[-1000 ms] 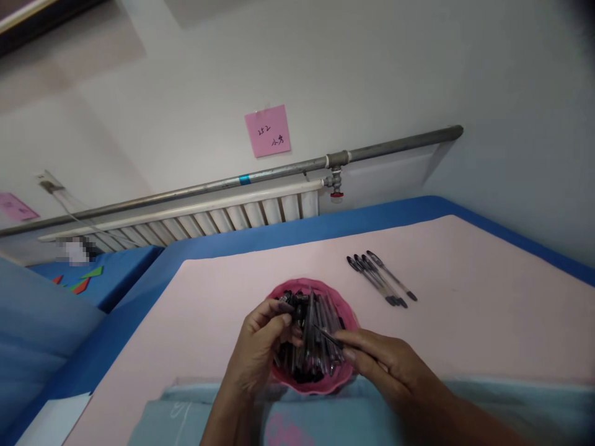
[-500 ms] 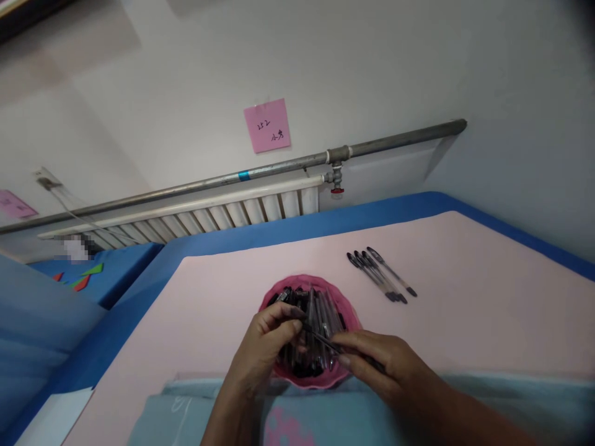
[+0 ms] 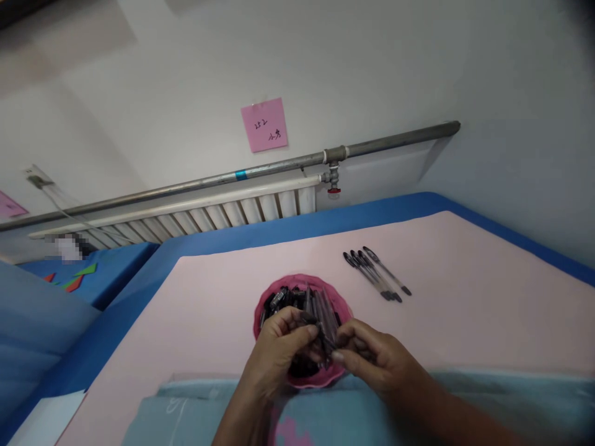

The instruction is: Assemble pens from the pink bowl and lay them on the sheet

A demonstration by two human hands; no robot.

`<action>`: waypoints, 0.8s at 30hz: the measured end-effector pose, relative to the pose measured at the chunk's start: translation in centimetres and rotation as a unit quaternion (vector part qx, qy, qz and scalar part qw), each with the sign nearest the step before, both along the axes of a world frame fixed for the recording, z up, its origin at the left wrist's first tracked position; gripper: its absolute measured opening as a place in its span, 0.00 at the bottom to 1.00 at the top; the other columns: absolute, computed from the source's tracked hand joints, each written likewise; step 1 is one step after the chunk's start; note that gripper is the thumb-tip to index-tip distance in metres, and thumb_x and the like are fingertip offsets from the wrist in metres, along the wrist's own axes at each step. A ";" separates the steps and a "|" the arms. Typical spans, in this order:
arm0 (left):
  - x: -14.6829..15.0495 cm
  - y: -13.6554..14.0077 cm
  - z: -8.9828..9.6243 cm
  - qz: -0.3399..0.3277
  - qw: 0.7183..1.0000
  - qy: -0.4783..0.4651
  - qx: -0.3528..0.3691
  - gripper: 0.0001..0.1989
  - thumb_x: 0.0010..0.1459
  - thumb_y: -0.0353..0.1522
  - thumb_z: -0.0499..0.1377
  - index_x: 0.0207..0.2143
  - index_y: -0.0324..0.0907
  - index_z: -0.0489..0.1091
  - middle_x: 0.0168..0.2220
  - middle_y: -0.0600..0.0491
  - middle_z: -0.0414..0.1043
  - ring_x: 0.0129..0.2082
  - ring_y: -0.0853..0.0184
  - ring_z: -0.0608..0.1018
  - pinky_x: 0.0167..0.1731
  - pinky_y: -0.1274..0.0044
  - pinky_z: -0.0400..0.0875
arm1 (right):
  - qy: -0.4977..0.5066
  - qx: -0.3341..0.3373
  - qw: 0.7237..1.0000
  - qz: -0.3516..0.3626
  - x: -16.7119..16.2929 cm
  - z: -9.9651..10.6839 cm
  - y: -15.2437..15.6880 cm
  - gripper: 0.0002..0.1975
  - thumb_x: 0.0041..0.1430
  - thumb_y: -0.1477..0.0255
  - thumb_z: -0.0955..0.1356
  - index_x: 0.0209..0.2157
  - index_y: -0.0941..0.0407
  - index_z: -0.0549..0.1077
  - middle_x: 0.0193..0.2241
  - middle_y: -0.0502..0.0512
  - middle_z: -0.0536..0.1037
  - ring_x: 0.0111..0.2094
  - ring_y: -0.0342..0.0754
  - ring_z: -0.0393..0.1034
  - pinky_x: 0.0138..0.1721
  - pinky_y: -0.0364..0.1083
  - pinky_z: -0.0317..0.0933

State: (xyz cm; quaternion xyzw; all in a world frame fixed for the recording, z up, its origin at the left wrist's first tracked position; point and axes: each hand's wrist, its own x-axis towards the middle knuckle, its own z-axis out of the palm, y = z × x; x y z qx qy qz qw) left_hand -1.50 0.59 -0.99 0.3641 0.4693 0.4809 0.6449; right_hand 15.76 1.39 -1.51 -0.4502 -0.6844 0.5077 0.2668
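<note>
While five whole-looking pens (image 3: 372,274) lie on the pink sheet (image 3: 223,310), many loose parts (image 3: 279,299) seem left in the pink basket (image 3: 320,379), left hand (image 3: 282,347) and right hand (image 3: 379,356) pinching a dark piece (image 3: 328,341) above it.

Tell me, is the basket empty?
Not empty: clear tubes and black pieces crowd the pink basket; left hand and right hand hide part.

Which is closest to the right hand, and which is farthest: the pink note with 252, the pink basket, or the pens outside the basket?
From the right hand, in the head view:
1. Pink basket, just left, by the fingertips.
2. Pens outside, ahead on the table.
3. Pink note, up on the wall.
</note>
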 end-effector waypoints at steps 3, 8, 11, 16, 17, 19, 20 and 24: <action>0.4 -0.1 0.0 0.020 0.999 -0.028 -0.012 0.09 0.45 0.31 0.64 0.28 0.37 0.68 0.20 0.57 0.70 0.17 0.75 0.70 0.20 0.81 0.67 | 0.029 -0.017 0.999 -0.002 0.0 0.0 0.1 0.06 0.54 0.67 0.64 0.27 0.54 0.63 0.17 0.43 0.59 0.20 0.41 0.54 0.22 0.40 0.49; -0.3 0.3 0.2 0.087 0.994 -0.053 -0.029 0.11 0.41 0.31 0.66 0.26 0.37 0.68 0.20 0.58 0.69 0.18 0.76 0.70 0.20 0.83 0.67 | 0.008 -0.006 1.000 0.019 0.1 0.4 -0.2 0.06 0.57 0.67 0.62 0.31 0.54 0.67 0.17 0.43 0.63 0.19 0.40 0.56 0.21 0.40 0.50; -0.5 0.4 0.1 0.101 0.993 -0.063 -0.015 0.12 0.41 0.32 0.67 0.28 0.37 0.69 0.22 0.58 0.69 0.19 0.76 0.71 0.21 0.82 0.68 | -0.017 0.010 0.999 0.032 0.1 0.6 -0.5 0.07 0.59 0.68 0.61 0.31 0.54 0.68 0.18 0.45 0.67 0.18 0.41 0.58 0.20 0.40 0.51; 0.2 0.2 0.0 0.074 0.995 -0.056 -0.018 0.12 0.44 0.36 0.66 0.24 0.38 0.67 0.19 0.58 0.67 0.16 0.76 0.69 0.19 0.82 0.66 | 0.004 -0.005 0.999 0.033 -0.1 0.3 -0.6 0.08 0.60 0.69 0.60 0.31 0.54 0.68 0.17 0.45 0.68 0.16 0.39 0.57 0.20 0.40 0.52; 0.3 0.2 -0.1 0.068 0.996 -0.050 -0.020 0.13 0.44 0.36 0.66 0.23 0.38 0.65 0.18 0.59 0.67 0.16 0.76 0.68 0.19 0.82 0.65 | 0.010 -0.010 0.999 0.032 -0.1 0.3 -0.6 0.09 0.60 0.69 0.60 0.31 0.54 0.68 0.17 0.45 0.68 0.16 0.39 0.57 0.20 0.40 0.52; 0.3 0.2 -0.2 0.059 0.997 -0.034 -0.022 0.15 0.44 0.37 0.66 0.21 0.39 0.63 0.17 0.59 0.65 0.15 0.76 0.67 0.18 0.82 0.65 | 0.015 -0.016 0.999 0.030 -0.1 0.1 -0.6 0.09 0.61 0.69 0.59 0.30 0.54 0.68 0.17 0.45 0.68 0.15 0.39 0.57 0.20 0.40 0.52; 0.3 0.2 -0.2 0.055 0.998 -0.026 -0.020 0.15 0.44 0.38 0.65 0.20 0.39 0.63 0.16 0.59 0.65 0.15 0.76 0.67 0.18 0.81 0.65 | 0.016 -0.016 0.999 0.030 -0.1 0.0 -0.6 0.09 0.61 0.69 0.59 0.30 0.54 0.68 0.17 0.45 0.69 0.15 0.39 0.56 0.19 0.40 0.52; 0.1 0.2 -0.5 0.041 0.999 0.023 -0.009 0.15 0.46 0.39 0.64 0.21 0.39 0.63 0.15 0.58 0.67 0.14 0.75 0.68 0.17 0.82 0.60 | 0.017 -0.014 0.999 0.029 0.0 -0.3 -0.7 0.09 0.60 0.69 0.59 0.29 0.54 0.67 0.17 0.44 0.69 0.14 0.38 0.55 0.18 0.40 0.51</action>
